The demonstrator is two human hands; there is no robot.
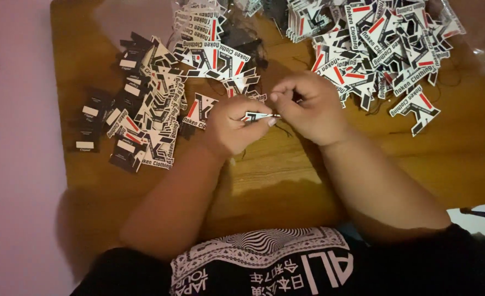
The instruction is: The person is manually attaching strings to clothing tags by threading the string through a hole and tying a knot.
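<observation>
the left hand and right hand are pinching one small tag with closed fingers, over the middle of the desk. it is white, black and red. tag piles are lying along the far edge, dark ones near the left edge.

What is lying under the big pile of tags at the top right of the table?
Under the pile of tags the wooden table shows at its edges, with thin dark strings and clear plastic wrapping sticking out. Anything beneath the middle of the pile is covered.
</observation>
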